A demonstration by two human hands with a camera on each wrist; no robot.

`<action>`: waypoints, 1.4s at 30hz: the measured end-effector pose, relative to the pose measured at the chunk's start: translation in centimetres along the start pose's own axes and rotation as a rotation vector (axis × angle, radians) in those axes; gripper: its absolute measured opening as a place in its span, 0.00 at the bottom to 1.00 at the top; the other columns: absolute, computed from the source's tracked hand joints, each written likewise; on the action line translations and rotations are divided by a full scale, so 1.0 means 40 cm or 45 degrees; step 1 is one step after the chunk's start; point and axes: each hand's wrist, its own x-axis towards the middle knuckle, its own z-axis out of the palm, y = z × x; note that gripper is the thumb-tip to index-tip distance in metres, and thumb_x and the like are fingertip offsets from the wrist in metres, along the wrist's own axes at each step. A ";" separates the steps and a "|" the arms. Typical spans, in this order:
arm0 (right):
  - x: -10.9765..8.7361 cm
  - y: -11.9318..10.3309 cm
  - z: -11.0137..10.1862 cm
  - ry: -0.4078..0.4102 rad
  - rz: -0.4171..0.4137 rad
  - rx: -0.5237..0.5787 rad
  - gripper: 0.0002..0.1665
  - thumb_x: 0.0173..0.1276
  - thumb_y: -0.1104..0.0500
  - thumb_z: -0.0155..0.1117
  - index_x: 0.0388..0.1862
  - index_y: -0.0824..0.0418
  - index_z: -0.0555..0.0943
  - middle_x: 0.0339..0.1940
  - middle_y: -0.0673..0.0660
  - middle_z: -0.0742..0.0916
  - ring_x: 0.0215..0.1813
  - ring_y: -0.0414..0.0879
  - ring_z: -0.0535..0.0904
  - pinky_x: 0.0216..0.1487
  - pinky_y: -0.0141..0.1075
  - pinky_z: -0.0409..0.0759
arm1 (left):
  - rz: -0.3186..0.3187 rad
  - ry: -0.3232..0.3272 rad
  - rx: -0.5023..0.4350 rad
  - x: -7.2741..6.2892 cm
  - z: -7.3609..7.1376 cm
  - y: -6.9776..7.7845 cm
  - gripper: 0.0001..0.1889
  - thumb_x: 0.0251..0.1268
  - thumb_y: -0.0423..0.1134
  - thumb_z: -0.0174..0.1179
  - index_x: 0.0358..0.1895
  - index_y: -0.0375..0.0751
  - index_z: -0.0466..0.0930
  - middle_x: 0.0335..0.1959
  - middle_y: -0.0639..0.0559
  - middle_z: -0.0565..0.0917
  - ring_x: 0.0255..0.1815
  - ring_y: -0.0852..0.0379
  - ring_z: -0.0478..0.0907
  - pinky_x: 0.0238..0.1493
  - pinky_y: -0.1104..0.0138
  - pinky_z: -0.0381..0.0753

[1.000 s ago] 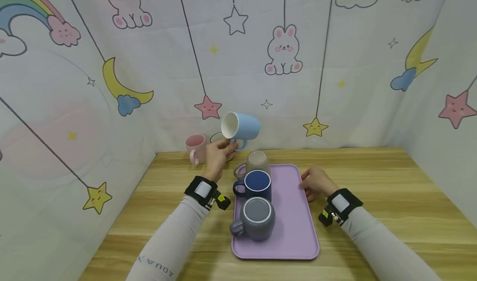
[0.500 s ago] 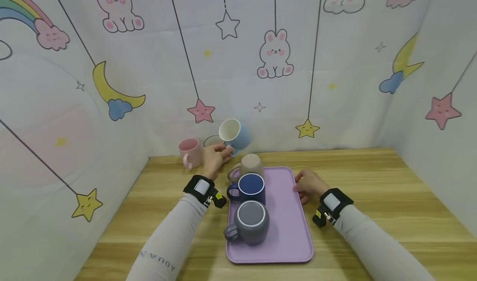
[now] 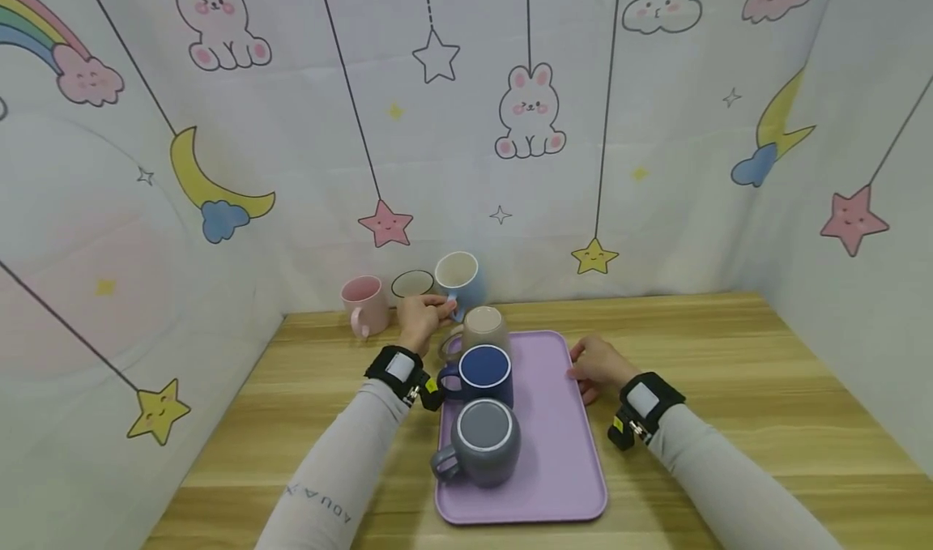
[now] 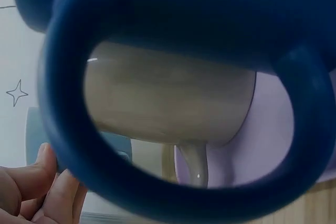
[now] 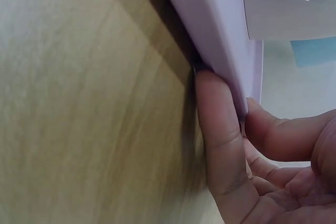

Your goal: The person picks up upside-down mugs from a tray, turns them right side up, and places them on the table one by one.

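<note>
My left hand (image 3: 420, 319) pinches the handle of a light blue mug (image 3: 472, 281), which stands upright or nearly so behind the tray, close to the back wall; whether its base touches the table is hidden. My right hand (image 3: 599, 364) grips the right rim of a purple tray (image 3: 554, 453), thumb (image 5: 278, 132) above and a finger (image 5: 218, 124) along its underside. Along the tray's left side sit a grey mug (image 3: 486, 445), a navy mug (image 3: 486, 372) and a beige mug (image 3: 484, 330), bottoms up, handles to the left. The navy handle (image 4: 68, 103) fills much of the left wrist view.
Back left stand a pink mug (image 3: 367, 305) and a white mug with a dark rim (image 3: 413, 283), the latter partly behind my left hand. A printed cloth wall (image 3: 670, 226) borders the wooden table (image 3: 736, 380) at the back and sides.
The light blue mug has come down from a sideways tilt to about upright, my left hand still pinching its handle. My right hand keeps its grip on the tray. The head view has shifted slightly.
</note>
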 end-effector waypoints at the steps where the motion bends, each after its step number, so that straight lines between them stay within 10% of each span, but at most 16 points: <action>1: -0.001 -0.001 0.002 -0.003 -0.002 0.001 0.14 0.69 0.75 0.63 0.51 0.76 0.73 0.24 0.62 0.82 0.20 0.50 0.83 0.22 0.43 0.90 | -0.006 -0.003 0.009 0.001 -0.001 -0.001 0.10 0.66 0.23 0.67 0.47 0.18 0.85 0.39 0.30 0.88 0.38 0.45 0.89 0.36 0.68 0.91; 12: 0.000 -0.003 0.000 -0.009 -0.015 -0.036 0.16 0.72 0.73 0.63 0.56 0.76 0.73 0.25 0.62 0.82 0.22 0.48 0.82 0.23 0.41 0.90 | -0.085 -0.020 0.134 0.022 0.010 -0.021 0.10 0.70 0.25 0.65 0.49 0.19 0.85 0.44 0.30 0.88 0.48 0.35 0.88 0.33 0.72 0.90; 24: -0.003 -0.012 -0.008 -0.026 0.013 -0.024 0.15 0.73 0.72 0.61 0.56 0.75 0.72 0.26 0.62 0.82 0.22 0.48 0.82 0.24 0.42 0.90 | -0.211 -0.071 0.170 0.041 0.006 -0.054 0.13 0.71 0.28 0.65 0.53 0.24 0.85 0.40 0.42 0.87 0.32 0.61 0.79 0.30 0.79 0.81; 36: -0.006 -0.009 -0.001 -0.039 -0.013 0.013 0.15 0.72 0.75 0.60 0.54 0.76 0.70 0.25 0.62 0.81 0.22 0.47 0.82 0.24 0.42 0.90 | -0.196 -0.097 0.177 0.033 0.001 -0.060 0.15 0.73 0.28 0.63 0.58 0.22 0.83 0.53 0.32 0.86 0.44 0.54 0.82 0.40 0.76 0.84; 42: -0.006 -0.010 -0.001 -0.033 -0.006 -0.005 0.14 0.73 0.74 0.59 0.54 0.75 0.70 0.27 0.62 0.81 0.22 0.48 0.83 0.24 0.42 0.90 | -0.084 -0.099 0.387 0.023 -0.015 -0.063 0.13 0.75 0.30 0.62 0.54 0.22 0.85 0.51 0.31 0.87 0.45 0.51 0.83 0.42 0.73 0.83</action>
